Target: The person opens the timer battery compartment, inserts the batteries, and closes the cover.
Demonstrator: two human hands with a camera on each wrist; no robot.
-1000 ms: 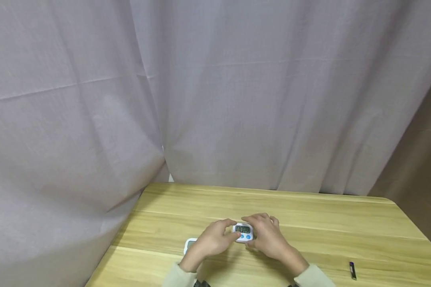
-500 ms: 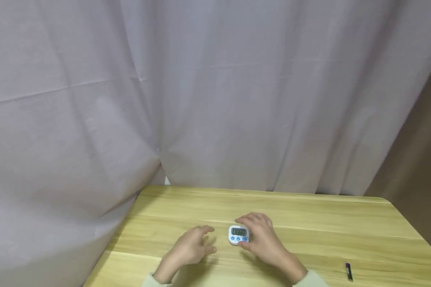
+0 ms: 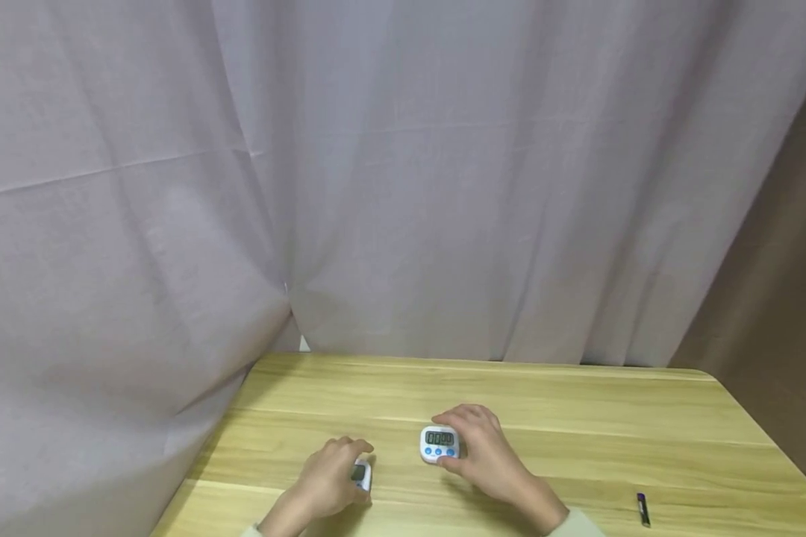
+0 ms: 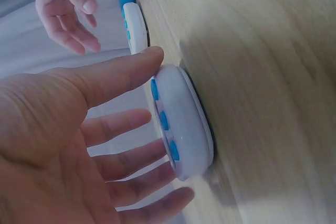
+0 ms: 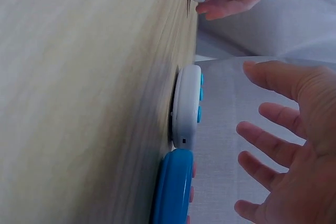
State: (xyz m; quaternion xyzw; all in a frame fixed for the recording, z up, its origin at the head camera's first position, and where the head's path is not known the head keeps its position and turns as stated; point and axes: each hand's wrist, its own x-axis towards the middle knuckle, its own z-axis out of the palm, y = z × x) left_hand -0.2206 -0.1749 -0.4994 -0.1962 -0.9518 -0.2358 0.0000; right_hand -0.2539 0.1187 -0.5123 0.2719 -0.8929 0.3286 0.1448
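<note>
Two white digital timers with blue buttons sit on the table. My left hand [image 3: 329,477] is at the left timer [image 3: 361,475], its fingers reaching past one side and its thumb at the other. In the left wrist view those fingers look fairly straight around the timer [image 4: 184,124]; whether they touch it I cannot tell. My right hand [image 3: 480,451] hovers over the right side of the middle timer [image 3: 439,445], whose display shows zeros. The right wrist view has this hand [image 5: 299,140] apart from it, fingers spread. A blue timer [image 5: 176,187] beside it is hidden in the head view.
A small dark stick with a purple end [image 3: 643,509], perhaps a battery, lies on the wooden table [image 3: 551,403] at the right. Grey curtains [image 3: 403,224] hang behind and to the left of the table.
My left hand has left the middle timer and moved left to the other white timer. My right hand stays by the middle timer, whose display now shows zeros. The head view has shifted slightly.
</note>
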